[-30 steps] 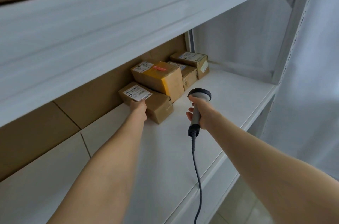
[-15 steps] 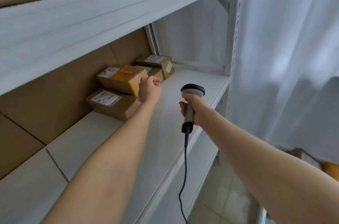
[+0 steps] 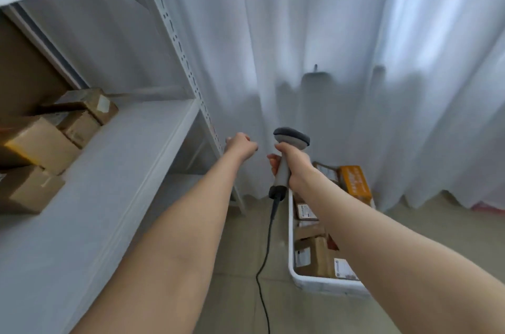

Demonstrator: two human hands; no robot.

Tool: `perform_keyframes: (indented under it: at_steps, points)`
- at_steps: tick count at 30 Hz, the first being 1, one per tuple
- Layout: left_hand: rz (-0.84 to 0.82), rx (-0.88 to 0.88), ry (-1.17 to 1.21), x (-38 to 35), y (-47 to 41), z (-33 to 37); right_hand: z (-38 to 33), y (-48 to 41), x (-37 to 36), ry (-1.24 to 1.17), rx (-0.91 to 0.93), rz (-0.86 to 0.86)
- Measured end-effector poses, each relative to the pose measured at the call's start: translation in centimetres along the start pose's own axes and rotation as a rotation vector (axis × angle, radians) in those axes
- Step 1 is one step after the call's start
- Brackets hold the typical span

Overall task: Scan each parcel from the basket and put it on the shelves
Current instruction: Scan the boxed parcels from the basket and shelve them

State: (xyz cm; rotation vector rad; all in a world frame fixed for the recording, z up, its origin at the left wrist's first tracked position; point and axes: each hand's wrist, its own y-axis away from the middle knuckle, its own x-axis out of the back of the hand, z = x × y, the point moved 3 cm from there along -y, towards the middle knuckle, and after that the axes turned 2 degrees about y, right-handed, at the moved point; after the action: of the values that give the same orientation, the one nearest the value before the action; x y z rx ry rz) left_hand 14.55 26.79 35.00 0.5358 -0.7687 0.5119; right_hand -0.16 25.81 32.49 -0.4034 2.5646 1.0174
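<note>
My right hand point(image 3: 293, 167) grips the handle of a grey corded barcode scanner point(image 3: 289, 141), head up, in mid air. My left hand point(image 3: 240, 146) hangs beside it with fingers loosely curled and holds nothing. Below my right arm a white basket point(image 3: 322, 283) stands on the floor with several brown cardboard parcels point(image 3: 314, 254) and an orange one point(image 3: 355, 180) inside. On the white shelf point(image 3: 114, 183) at the left lie several brown parcels point(image 3: 35, 142), labels partly blurred.
A white perforated shelf upright point(image 3: 188, 65) rises just left of my left hand. White curtains point(image 3: 328, 46) fill the background down to the tiled floor point(image 3: 240, 292). The scanner's black cable point(image 3: 266, 251) trails down to the floor.
My left hand has left the parcels on the shelf and come away to the right, beyond the shelf's end. The view has swung right, and the basket on the floor has come into sight.
</note>
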Motion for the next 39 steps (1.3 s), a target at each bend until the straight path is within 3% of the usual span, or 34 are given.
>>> perform_keyframes:
  at_steps: [8, 15, 26, 39]
  points:
    - [-0.192, -0.026, -0.035, -15.8, 4.4, 7.5, -1.9, -0.4, 18.3, -0.147, -0.033, 0.168]
    - [-0.332, -0.028, -0.1, -26.2, 3.2, 10.2, -2.5, -3.8, 28.1, -0.19, -0.058, 0.363]
    - [-0.482, 0.013, -0.094, -37.5, -6.2, 13.8, -5.9, -15.0, 35.0, -0.148, -0.13, 0.49]
    - [-0.51, 0.222, -0.056, -50.7, -17.4, 10.3, -5.0, -32.5, 42.3, 0.006, -0.251, 0.497]
